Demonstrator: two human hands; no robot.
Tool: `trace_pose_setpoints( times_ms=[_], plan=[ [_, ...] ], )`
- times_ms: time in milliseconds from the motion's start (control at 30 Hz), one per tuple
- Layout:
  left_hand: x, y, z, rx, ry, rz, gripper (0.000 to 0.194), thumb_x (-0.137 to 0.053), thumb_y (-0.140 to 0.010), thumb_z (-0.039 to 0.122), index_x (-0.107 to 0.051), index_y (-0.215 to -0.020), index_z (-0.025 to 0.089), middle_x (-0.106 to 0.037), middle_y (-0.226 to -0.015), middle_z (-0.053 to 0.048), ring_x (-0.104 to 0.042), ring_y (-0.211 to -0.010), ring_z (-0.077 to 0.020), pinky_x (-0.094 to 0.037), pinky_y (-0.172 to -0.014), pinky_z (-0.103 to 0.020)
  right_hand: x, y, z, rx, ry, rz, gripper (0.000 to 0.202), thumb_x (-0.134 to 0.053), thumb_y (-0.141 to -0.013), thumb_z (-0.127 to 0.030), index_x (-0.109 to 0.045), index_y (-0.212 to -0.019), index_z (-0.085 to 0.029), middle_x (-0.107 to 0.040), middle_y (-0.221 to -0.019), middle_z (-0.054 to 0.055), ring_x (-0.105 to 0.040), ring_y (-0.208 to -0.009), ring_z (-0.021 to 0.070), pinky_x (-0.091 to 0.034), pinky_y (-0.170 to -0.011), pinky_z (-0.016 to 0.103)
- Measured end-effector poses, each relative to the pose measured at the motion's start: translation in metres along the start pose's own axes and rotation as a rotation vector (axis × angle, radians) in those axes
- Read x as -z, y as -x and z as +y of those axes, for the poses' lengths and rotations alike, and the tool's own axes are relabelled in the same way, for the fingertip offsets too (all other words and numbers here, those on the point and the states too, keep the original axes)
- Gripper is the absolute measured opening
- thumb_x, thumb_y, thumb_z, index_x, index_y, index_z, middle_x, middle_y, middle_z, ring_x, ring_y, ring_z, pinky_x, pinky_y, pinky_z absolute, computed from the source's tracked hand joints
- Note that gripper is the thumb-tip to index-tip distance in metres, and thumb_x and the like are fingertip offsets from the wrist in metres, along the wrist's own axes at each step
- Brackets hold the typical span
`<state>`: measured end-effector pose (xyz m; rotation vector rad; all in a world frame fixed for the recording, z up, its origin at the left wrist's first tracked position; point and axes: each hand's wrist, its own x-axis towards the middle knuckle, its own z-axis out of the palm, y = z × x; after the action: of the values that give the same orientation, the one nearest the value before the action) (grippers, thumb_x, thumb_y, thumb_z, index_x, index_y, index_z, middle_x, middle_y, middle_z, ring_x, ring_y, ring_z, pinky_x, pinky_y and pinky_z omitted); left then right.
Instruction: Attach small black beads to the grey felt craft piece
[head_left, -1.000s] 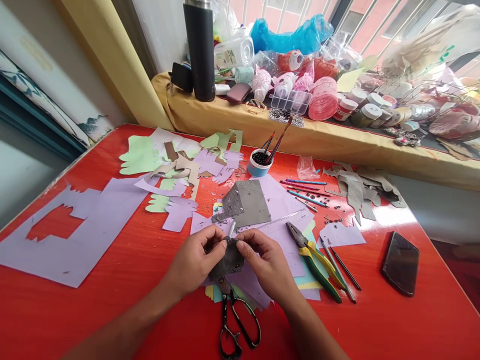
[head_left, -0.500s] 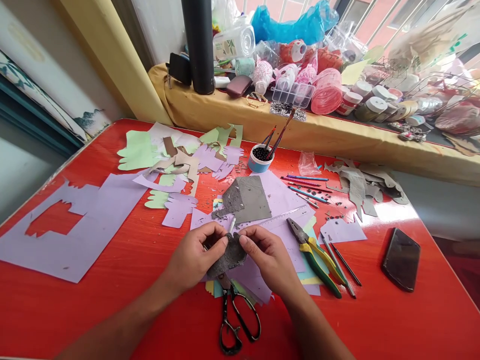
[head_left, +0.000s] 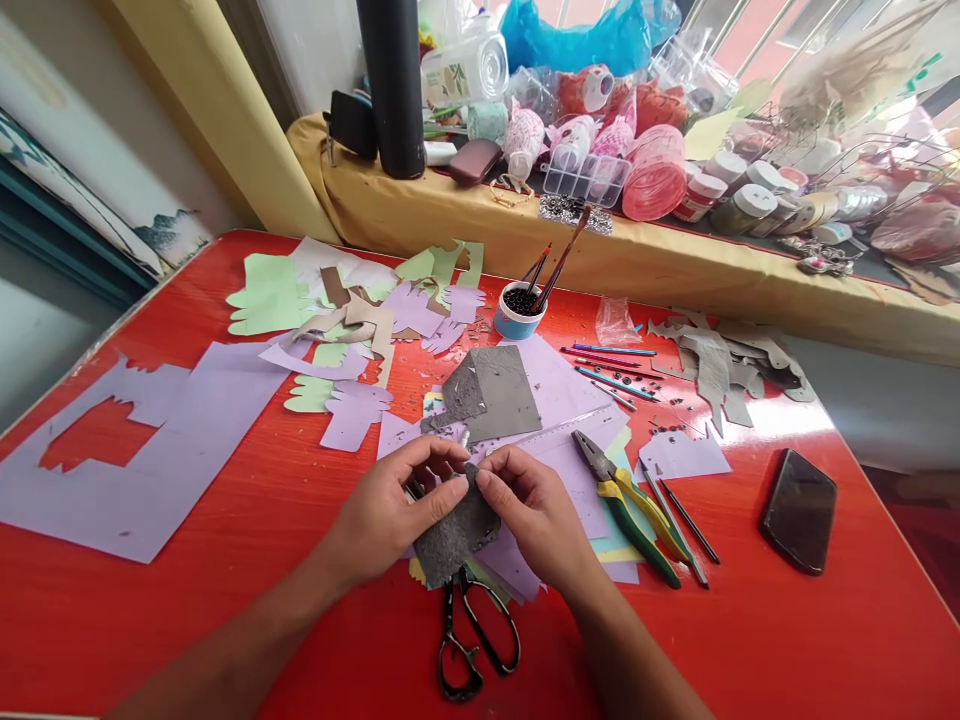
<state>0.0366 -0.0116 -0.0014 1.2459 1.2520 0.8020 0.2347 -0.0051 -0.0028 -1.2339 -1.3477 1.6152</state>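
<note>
A small dark grey piece (head_left: 454, 535) with a rough surface is held up at the middle of the red table. My left hand (head_left: 401, 505) pinches its upper edge between thumb and fingers. Close beside it, my right hand (head_left: 529, 505) pinches the top right corner, the fingertips of both hands nearly touching. Black-handled scissors (head_left: 461, 640) lie just below the piece, their blades hidden under it. Beyond my hands a larger grey sheet (head_left: 510, 395) rests on purple paper (head_left: 577, 465). Pliers (head_left: 626, 500) with green and yellow handles lie right of my right hand.
Cut paper shapes (head_left: 352, 410) and a large purple sheet (head_left: 202, 430) spread over the left. A tub of black beads (head_left: 517, 315) holds brushes. Thin tools (head_left: 615, 380), grey scraps (head_left: 712, 375) and a phone (head_left: 799, 510) lie at right. A cluttered ledge (head_left: 480, 215) runs behind.
The grey piece has turned and its lower left corner hangs lower, over the scissors' pivot. My left fingertips have shifted slightly right along its upper edge. The view has moved slightly.
</note>
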Motion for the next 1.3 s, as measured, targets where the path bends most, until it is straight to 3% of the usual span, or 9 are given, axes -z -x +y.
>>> trace_pose_setpoints(
  times_ms=[267,500,800,1300],
  plan=[
    [-0.0019,0.0007,-0.0012,0.066,0.062,0.049,0.025,-0.073,-0.089,0.045,-0.071,-0.088,0.02,-0.064,-0.076,0.0,-0.059,-0.068,-0.0156,-0.051,-0.06,-0.023,-0.0048,0.0014,-0.0033,0.056,0.089,-0.006,0.024,-0.063,-0.1,-0.041,-0.065,-0.089,-0.019,-0.062,-0.079,0.0,-0.053,-0.074,0.0165,-0.044,-0.068,0.028],
    [0.0023,-0.0016,-0.0032,0.19,0.316,-0.058,0.034,-0.078,-0.086,0.053,-0.071,-0.088,0.02,-0.065,-0.077,0.001,-0.062,-0.062,-0.0152,-0.053,-0.054,-0.024,-0.0048,0.0025,-0.005,0.045,0.128,-0.031,0.023,-0.062,-0.1,-0.039,-0.065,-0.087,-0.02,-0.062,-0.078,0.001,-0.055,-0.075,0.0173,-0.044,-0.07,0.029],
    [0.0006,-0.0017,-0.0077,0.289,0.514,-0.099,0.035,-0.084,-0.083,0.051,-0.071,-0.087,0.019,-0.066,-0.077,0.001,-0.061,-0.061,-0.0133,-0.052,-0.054,-0.022,-0.0051,0.0037,-0.0077,0.033,0.112,-0.032,0.023,-0.063,-0.099,-0.039,-0.065,-0.086,-0.02,-0.063,-0.077,0.0,-0.056,-0.074,0.017,-0.045,-0.069,0.028],
    [0.0007,-0.0022,-0.0042,0.22,0.452,-0.077,0.033,-0.085,-0.084,0.05,-0.075,-0.089,0.018,-0.067,-0.08,0.0,-0.059,-0.067,-0.0121,-0.052,-0.06,-0.02,-0.0055,0.0043,-0.0061,0.045,0.124,-0.031,0.02,-0.061,-0.099,-0.035,-0.063,-0.086,-0.021,-0.061,-0.077,0.0,-0.055,-0.073,0.0171,-0.045,-0.069,0.029]
  ],
)
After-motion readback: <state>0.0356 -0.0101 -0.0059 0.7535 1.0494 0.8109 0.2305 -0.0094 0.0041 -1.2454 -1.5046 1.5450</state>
